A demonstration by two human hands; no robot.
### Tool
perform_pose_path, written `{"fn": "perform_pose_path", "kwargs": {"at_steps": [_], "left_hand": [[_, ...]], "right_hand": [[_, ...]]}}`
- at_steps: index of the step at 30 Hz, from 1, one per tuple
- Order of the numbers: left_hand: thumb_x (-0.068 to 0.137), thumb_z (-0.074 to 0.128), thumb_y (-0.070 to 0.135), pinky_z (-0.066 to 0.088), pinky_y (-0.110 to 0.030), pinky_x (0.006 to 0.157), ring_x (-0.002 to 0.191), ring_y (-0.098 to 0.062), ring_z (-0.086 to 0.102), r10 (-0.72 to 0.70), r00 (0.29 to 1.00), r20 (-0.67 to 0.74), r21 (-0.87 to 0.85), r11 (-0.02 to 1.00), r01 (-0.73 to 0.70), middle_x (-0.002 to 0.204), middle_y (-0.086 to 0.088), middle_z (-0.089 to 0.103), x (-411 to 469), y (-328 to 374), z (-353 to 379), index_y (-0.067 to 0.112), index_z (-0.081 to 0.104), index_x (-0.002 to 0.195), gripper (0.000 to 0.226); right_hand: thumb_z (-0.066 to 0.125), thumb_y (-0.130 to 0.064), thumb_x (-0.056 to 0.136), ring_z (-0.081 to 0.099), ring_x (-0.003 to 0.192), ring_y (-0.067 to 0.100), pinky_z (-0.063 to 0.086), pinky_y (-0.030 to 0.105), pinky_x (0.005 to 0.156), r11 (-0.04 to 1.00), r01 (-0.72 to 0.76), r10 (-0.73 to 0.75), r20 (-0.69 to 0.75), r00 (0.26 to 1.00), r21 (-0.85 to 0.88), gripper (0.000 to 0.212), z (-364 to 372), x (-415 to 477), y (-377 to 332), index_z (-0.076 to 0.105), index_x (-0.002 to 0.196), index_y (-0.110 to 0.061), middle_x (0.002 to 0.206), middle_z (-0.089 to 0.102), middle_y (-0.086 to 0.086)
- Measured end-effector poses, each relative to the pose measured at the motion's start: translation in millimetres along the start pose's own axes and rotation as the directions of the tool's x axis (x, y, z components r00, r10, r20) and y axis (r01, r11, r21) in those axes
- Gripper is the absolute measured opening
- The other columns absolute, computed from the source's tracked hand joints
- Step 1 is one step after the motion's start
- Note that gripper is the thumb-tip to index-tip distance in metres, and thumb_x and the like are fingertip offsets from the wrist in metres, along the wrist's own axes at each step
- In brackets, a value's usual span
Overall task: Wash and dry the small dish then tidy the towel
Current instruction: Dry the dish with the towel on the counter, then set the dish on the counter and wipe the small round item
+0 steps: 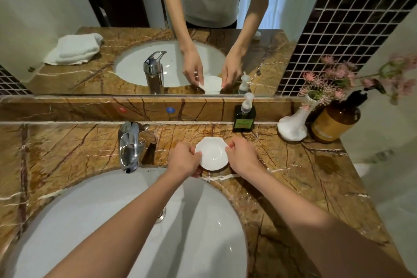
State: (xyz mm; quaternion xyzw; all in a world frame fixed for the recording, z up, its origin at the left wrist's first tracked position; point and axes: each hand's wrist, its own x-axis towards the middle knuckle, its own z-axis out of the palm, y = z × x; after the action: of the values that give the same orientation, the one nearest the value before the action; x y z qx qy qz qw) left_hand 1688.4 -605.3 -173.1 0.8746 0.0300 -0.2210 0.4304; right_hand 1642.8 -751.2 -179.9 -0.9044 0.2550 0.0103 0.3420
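Observation:
A small white dish (212,153) with an angular rim is over the brown marble counter, just behind the sink's right rim. My left hand (184,161) pinches its left edge and my right hand (242,157) pinches its right edge. The dish looks empty. A folded white towel (73,48) shows only as a reflection in the mirror, lying on the counter. The real towel is out of the frame.
The white oval sink (67,221) fills the lower left, with a chrome tap (128,144) behind it. A green soap pump bottle (244,115), a white vase with pink flowers (293,126) and an amber pump bottle (336,119) stand along the back right of the counter.

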Motion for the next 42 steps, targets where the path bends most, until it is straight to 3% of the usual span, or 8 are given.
{"fn": "perform_pose_path", "kwargs": {"at_steps": [13, 18, 21, 24, 27, 31, 35, 42], "left_hand": [[0.082, 0.064, 0.006, 0.059, -0.04, 0.048, 0.051, -0.025, 0.068, 0.039, 0.995, -0.087, 0.128, 0.991, -0.028, 0.065, -0.015, 0.068, 19.2, -8.0, 12.0, -0.002, 0.066, 0.074, 0.012], [0.082, 0.065, 0.013, 0.059, -0.038, 0.048, 0.05, -0.023, 0.067, 0.087, 0.991, -0.101, 0.154, 0.986, -0.071, 0.065, -0.009, 0.068, 15.4, -10.0, 11.7, 0.007, 0.068, 0.086, 0.007], [0.085, 0.063, 0.029, 0.06, -0.041, 0.064, 0.064, -0.023, 0.067, 0.137, 0.98, -0.145, 0.19, 0.976, -0.109, 0.079, -0.008, 0.071, 12.3, -11.8, 8.6, 0.01, 0.066, 0.103, 0.027], [0.089, 0.051, 0.041, 0.058, -0.04, 0.063, 0.063, -0.018, 0.066, 0.208, 0.962, -0.176, 0.228, 0.959, -0.166, 0.073, -0.004, 0.07, 2.6, -16.2, 3.0, 0.014, 0.06, 0.109, 0.035], [0.089, 0.046, 0.042, 0.056, -0.037, 0.066, 0.068, -0.012, 0.064, 0.418, 0.9, -0.121, 0.319, 0.875, -0.363, 0.079, 0.002, 0.07, -19.0, -17.6, 1.6, 0.017, 0.06, 0.112, 0.036], [0.087, 0.047, 0.042, 0.044, -0.04, 0.094, 0.11, -0.021, 0.055, 0.644, 0.757, 0.113, 0.422, 0.658, -0.623, 0.122, -0.004, 0.063, -50.3, -14.5, 14.2, 0.018, 0.057, 0.123, 0.043], [0.085, 0.042, 0.047, 0.035, -0.045, 0.101, 0.125, -0.026, 0.043, 0.702, 0.672, 0.233, 0.529, 0.488, -0.694, 0.14, -0.007, 0.049, -80.5, -17.2, 32.3, 0.023, 0.052, 0.128, 0.05], [0.084, 0.042, 0.049, 0.035, -0.045, 0.099, 0.126, -0.029, 0.043, 0.707, 0.624, 0.333, 0.568, 0.377, -0.731, 0.144, -0.007, 0.045, -139.5, -28.6, 61.9, 0.021, 0.051, 0.127, 0.052]], "right_hand": [[0.05, -0.013, 0.091, 0.052, 0.077, 0.024, 0.031, 0.031, 0.052, 1.0, -0.013, 0.014, 0.033, 0.999, -0.011, 0.027, 8.7, 15.0, 9.0, 0.045, 0.066, -0.021, 0.081, 0.06, 0.011], [0.053, -0.02, 0.094, 0.057, 0.081, 0.025, 0.047, 0.036, 0.065, 0.999, 0.029, -0.029, 0.016, 0.999, -0.029, 0.013, 7.8, 11.4, 9.4, 0.061, 0.085, -0.015, 0.085, 0.065, 0.008], [0.054, -0.03, 0.094, 0.06, 0.091, 0.024, 0.052, 0.039, 0.078, 0.999, 0.016, -0.016, -0.002, 1.0, 0.044, 0.023, 0.7, 5.0, 12.9, 0.066, 0.109, -0.017, 0.097, 0.068, 0.005], [0.053, -0.039, 0.094, 0.061, 0.097, 0.021, 0.054, 0.042, 0.082, 0.997, -0.015, 0.019, -0.053, 0.998, 0.081, 0.036, -9.2, -9.7, 21.0, 0.061, 0.121, -0.017, 0.106, 0.069, 0.003], [0.05, -0.041, 0.095, 0.06, 0.104, 0.02, 0.053, 0.041, 0.087, 0.997, 0.077, -0.074, -0.101, 0.992, 0.029, 0.04, -16.6, -33.0, 31.2, 0.057, 0.125, -0.017, 0.117, 0.066, 0.004], [0.05, -0.039, 0.095, 0.054, 0.118, 0.022, 0.045, 0.036, 0.093, 0.974, 0.183, -0.202, -0.14, 0.969, -0.136, 0.043, -24.2, -68.1, 48.6, 0.049, 0.134, -0.02, 0.13, 0.059, 0.006], [0.052, -0.039, 0.093, 0.037, 0.137, 0.028, 0.03, 0.041, 0.109, 0.949, 0.188, -0.218, -0.094, 0.971, -0.253, 0.055, -32.5, -106.4, 67.0, 0.033, 0.142, -0.025, 0.149, 0.039, 0.01], [0.047, -0.04, 0.094, 0.036, 0.136, 0.029, 0.03, 0.042, 0.111, 0.906, 0.167, -0.224, -0.107, 0.969, -0.389, 0.055, -57.1, -179.8, 100.6, 0.032, 0.143, -0.02, 0.15, 0.037, 0.013]]}}
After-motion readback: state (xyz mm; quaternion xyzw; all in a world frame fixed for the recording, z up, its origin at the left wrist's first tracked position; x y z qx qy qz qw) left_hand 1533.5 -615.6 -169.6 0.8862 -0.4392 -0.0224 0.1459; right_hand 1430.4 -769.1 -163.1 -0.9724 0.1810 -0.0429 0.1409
